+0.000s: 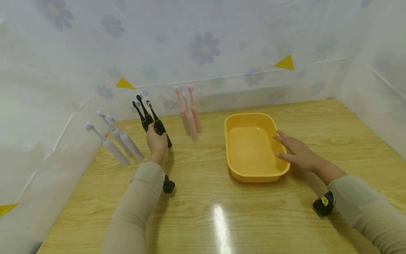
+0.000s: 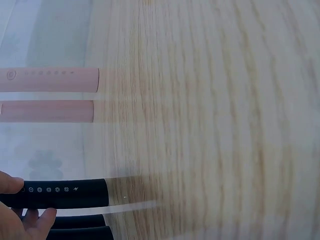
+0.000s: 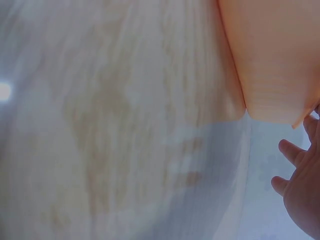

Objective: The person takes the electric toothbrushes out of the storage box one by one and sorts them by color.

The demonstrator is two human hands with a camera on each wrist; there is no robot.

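Note:
My left hand (image 1: 157,144) pinches a black electric toothbrush (image 1: 160,127) by its handle, thumb on one side and fingers on the other. Two more black electric toothbrushes (image 1: 144,122) stand right behind that hand, partly covered by it. In the left wrist view, a row of small button icons runs along the held handle (image 2: 65,195). On the right, my other hand (image 1: 296,152) lies with fingers spread over the right rim of a yellow plastic basin (image 1: 250,175). Nothing lies inside the basin.
Several white electric toothbrushes (image 1: 116,152) stand left of the black ones. Pink electric toothbrushes (image 1: 190,121) stand between the black group and the basin. Behind the wooden table (image 1: 196,211) hangs a flowered white sheet (image 1: 158,53) with yellow triangles.

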